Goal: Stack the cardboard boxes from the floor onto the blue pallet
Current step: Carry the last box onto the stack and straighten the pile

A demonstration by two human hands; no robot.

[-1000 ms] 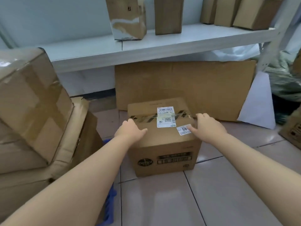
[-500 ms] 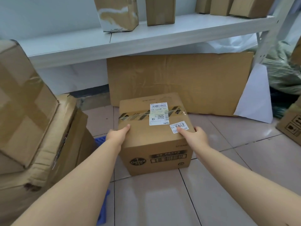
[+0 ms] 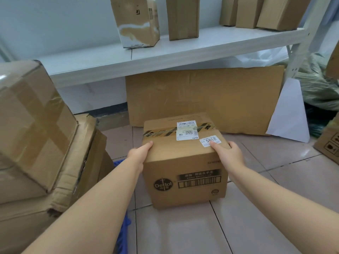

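Several boxes (image 3: 36, 125) already sit stacked on the blue pallet (image 3: 122, 233). The left hand (image 3: 140, 154) and right hand (image 3: 228, 154) clamp opposite sides of a Dettol box (image 3: 183, 173) on the floor (image 3: 256, 226); another box (image 3: 328, 145) waits at right.

Left arm: stretched forward and bare, from the lower left.
Left hand (image 3: 139, 155): my palm is flat against the left side of the box (image 3: 185, 162), thumb on its top edge.
Right arm: stretched forward from the lower right.
Right hand (image 3: 228, 154): I grip the box's upper right edge, thumb on top.
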